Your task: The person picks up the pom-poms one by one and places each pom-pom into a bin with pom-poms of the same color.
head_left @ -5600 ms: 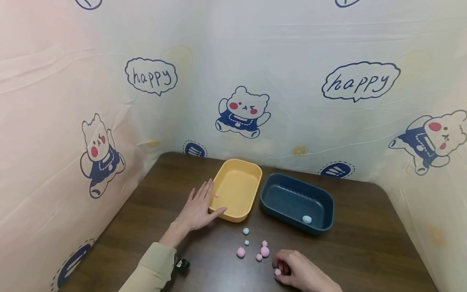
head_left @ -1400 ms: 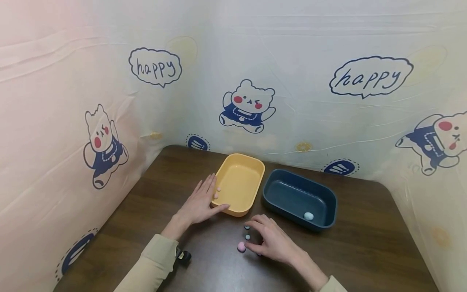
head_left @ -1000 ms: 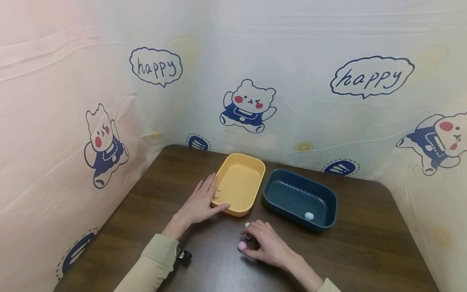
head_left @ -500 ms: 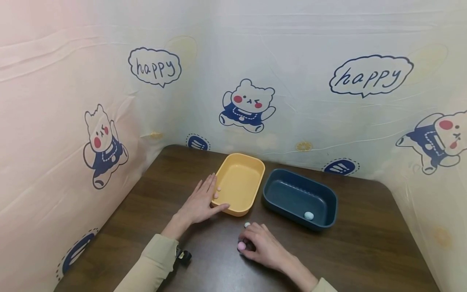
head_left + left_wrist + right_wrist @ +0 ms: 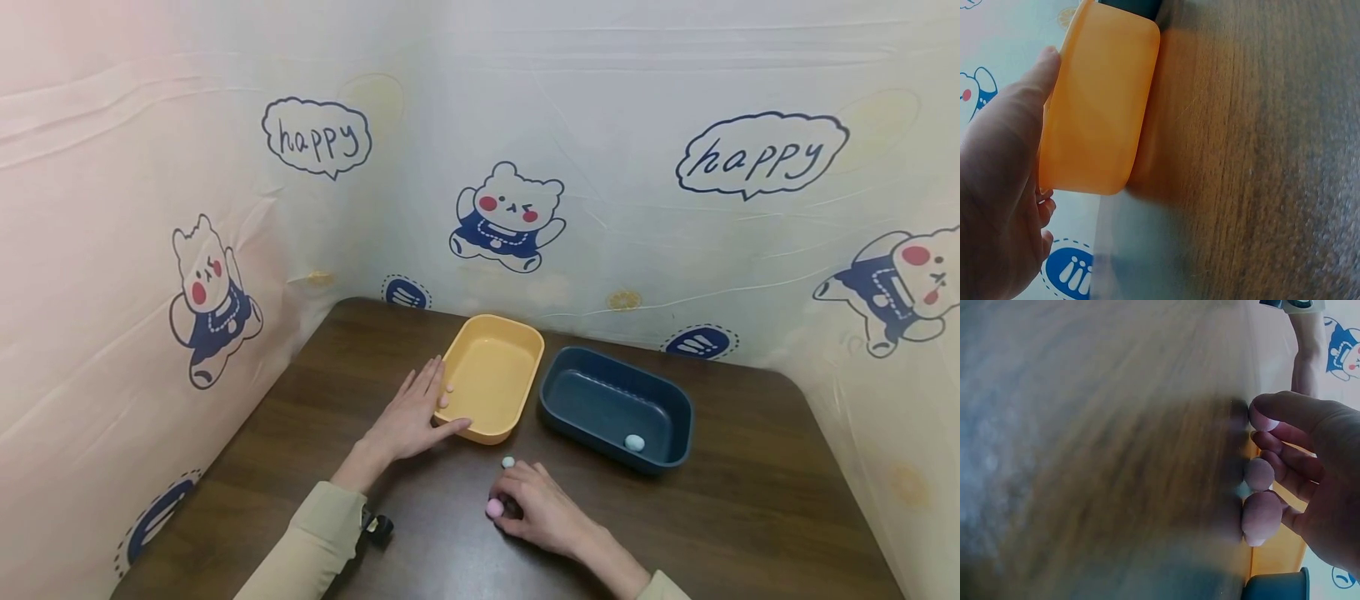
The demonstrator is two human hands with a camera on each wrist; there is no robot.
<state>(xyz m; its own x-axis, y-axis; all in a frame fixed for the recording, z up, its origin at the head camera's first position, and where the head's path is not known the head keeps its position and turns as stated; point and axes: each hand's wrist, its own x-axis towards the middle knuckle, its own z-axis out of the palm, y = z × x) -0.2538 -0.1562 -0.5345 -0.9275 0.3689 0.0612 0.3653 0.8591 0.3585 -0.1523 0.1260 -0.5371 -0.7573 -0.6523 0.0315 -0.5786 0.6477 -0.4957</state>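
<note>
My right hand (image 5: 543,508) pinches a pink ball (image 5: 494,508) between thumb and forefinger, low at the table. In the right wrist view, a small pink ball (image 5: 1259,474) and a larger one (image 5: 1261,515) sit beneath the palm; the head view hides them. Just beyond the right fingers lies a light blue ball (image 5: 508,462). My left hand (image 5: 408,421) rests along the left side and near corner of the yellow tray (image 5: 534,350), its fingers straight. Two small pink balls (image 5: 444,402) are inside that tray, by its left wall.
A dark blue tray (image 5: 600,400) stands right of the yellow one, with a light blue ball (image 5: 634,443) in it. Both are on a brown wooden table (image 5: 765,467), near its back edge. A patterned curtain (image 5: 615,100) encloses the back and sides.
A second pink ball has joined the first in the yellow tray. My right hand has moved left and brought thumb and forefinger together on the larger pink ball. The left hand stays at the tray.
</note>
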